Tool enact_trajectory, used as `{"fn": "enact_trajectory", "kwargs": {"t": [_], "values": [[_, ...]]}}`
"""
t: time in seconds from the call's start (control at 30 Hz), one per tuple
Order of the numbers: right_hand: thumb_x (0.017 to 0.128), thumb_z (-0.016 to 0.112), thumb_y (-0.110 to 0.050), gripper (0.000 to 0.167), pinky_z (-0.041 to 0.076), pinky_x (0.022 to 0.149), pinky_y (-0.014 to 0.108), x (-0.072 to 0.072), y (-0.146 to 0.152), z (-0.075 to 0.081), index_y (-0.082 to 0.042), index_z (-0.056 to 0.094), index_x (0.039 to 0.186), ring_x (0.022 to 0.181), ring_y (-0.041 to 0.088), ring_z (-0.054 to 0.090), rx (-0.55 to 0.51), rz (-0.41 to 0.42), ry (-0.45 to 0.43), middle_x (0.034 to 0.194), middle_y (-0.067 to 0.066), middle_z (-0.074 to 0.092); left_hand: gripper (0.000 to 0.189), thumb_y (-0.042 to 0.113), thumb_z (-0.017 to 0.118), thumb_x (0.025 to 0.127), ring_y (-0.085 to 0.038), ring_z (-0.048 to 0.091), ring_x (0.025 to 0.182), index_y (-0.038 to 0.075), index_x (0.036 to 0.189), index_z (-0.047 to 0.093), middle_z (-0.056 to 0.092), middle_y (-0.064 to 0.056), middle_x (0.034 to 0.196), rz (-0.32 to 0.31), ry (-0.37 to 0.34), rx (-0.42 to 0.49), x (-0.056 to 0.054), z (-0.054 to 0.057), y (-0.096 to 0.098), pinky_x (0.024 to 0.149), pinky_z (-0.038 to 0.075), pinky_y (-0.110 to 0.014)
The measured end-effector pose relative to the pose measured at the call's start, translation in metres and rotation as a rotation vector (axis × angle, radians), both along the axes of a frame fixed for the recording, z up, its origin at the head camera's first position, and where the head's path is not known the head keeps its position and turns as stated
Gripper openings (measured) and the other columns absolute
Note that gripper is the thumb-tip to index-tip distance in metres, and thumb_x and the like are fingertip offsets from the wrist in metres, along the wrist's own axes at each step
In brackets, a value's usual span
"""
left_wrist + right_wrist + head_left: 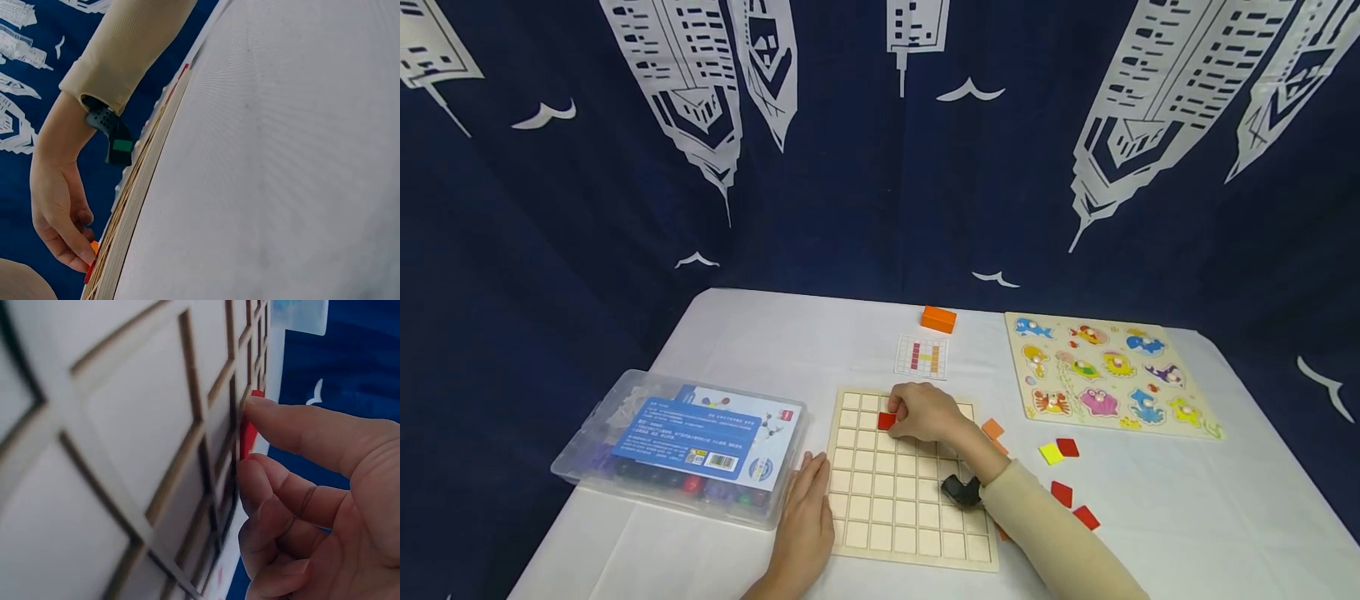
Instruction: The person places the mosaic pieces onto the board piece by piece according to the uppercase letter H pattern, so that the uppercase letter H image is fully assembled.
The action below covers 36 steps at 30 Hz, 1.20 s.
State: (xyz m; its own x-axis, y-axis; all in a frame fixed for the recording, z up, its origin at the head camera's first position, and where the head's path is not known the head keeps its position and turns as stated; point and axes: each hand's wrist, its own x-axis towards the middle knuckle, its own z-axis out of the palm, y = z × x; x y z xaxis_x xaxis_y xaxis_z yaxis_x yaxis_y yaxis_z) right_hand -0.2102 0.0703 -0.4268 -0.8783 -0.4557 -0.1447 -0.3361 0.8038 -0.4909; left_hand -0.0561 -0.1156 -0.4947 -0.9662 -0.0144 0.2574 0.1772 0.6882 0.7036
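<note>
A red square tile (pixel 887 421) lies at the upper part of the wooden grid board (pixel 917 563), over one of its cells. My right hand (pixel 922 412) pinches this tile between thumb and fingers; the right wrist view shows the red tile (pixel 249 432) at the fingertips, close against the grid. My left hand (pixel 805 521) rests on the table at the board's left edge, its fingers extended and holding nothing. In the left wrist view the board (pixel 147 178) appears edge-on, with the right hand (pixel 59 215) beyond it.
Left stands a clear plastic case (pixel 782 500). Behind the board lie a pattern card (pixel 921 357) and an orange block (pixel 938 319). To the right are red tiles (pixel 1062 493), a yellow tile (pixel 1050 453), orange tiles (pixel 992 428) and an animal puzzle board (pixel 1120 400).
</note>
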Motion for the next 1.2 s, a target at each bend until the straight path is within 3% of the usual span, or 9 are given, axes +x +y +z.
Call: {"fn": "enact_trajectory", "kwargs": {"t": [0.23, 0.4, 0.6, 0.77, 0.97, 1.2], "values": [[0.075, 0.083, -0.019, 0.023, 0.041, 0.059, 0.025, 0.017, 0.031, 0.021, -0.011, 0.067, 0.09, 0.066, 0.011, 0.051, -0.039, -0.038, 0.065, 0.069, -0.007, 0.057, 0.045, -0.013, 0.05, 0.088, -0.045, 0.033, 0.141, -0.015, 0.133, 0.048, 0.045, -0.025, 0.144, -0.007, 0.02, 0.002, 0.0, -0.002, 0.004, 0.114, 0.019, -0.054], [0.079, 0.079, -0.017, 0.024, 0.04, 0.051, 0.024, 0.038, 0.078, 0.038, -0.008, 0.067, 0.098, 0.059, 0.01, 0.049, -0.095, -0.092, 0.085, 0.074, -0.006, 0.06, 0.045, -0.013, 0.051, 0.087, -0.045, 0.034, 0.14, -0.016, 0.132, 0.05, 0.046, -0.025, 0.143, 0.001, 0.033, -0.008, -0.002, -0.003, 0.005, 0.113, 0.021, -0.056], [0.078, 0.08, -0.015, 0.028, 0.038, 0.051, 0.022, 0.062, 0.141, 0.049, -0.006, 0.067, 0.102, 0.064, 0.012, 0.046, -0.098, -0.209, 0.145, 0.079, -0.004, 0.062, 0.046, -0.013, 0.049, 0.088, -0.044, 0.03, 0.142, -0.017, 0.133, 0.047, 0.044, -0.025, 0.145, -0.005, -0.026, 0.023, -0.003, -0.002, 0.002, 0.113, 0.02, -0.059], [0.077, 0.081, -0.014, 0.033, 0.038, 0.052, 0.022, 0.067, 0.179, 0.04, -0.003, 0.066, 0.105, 0.068, 0.016, 0.047, -0.083, -0.307, 0.134, 0.081, 0.0, 0.062, 0.046, -0.014, 0.05, 0.086, -0.045, 0.032, 0.141, -0.017, 0.133, 0.048, 0.045, -0.026, 0.144, 0.003, -0.019, 0.013, -0.004, -0.003, 0.0, 0.113, 0.021, -0.058], [0.076, 0.082, -0.016, 0.039, 0.039, 0.055, 0.021, 0.069, 0.212, 0.016, -0.003, 0.065, 0.109, 0.072, 0.015, 0.046, -0.117, -0.342, 0.091, 0.085, 0.002, 0.062, 0.046, -0.014, 0.05, 0.087, -0.043, 0.033, 0.141, -0.016, 0.133, 0.049, 0.046, -0.024, 0.144, 0.02, -0.02, 0.012, -0.002, -0.002, 0.0, 0.115, 0.02, -0.055], [0.073, 0.085, -0.021, 0.044, 0.04, 0.057, 0.021, 0.086, 0.235, -0.014, -0.006, 0.066, 0.11, 0.069, 0.012, 0.047, -0.197, -0.37, -0.05, 0.083, 0.002, 0.057, 0.046, -0.016, 0.051, 0.086, -0.044, 0.036, 0.14, -0.016, 0.131, 0.051, 0.049, -0.025, 0.142, 0.013, 0.018, 0.006, -0.002, -0.001, 0.003, 0.113, 0.023, -0.057]]}}
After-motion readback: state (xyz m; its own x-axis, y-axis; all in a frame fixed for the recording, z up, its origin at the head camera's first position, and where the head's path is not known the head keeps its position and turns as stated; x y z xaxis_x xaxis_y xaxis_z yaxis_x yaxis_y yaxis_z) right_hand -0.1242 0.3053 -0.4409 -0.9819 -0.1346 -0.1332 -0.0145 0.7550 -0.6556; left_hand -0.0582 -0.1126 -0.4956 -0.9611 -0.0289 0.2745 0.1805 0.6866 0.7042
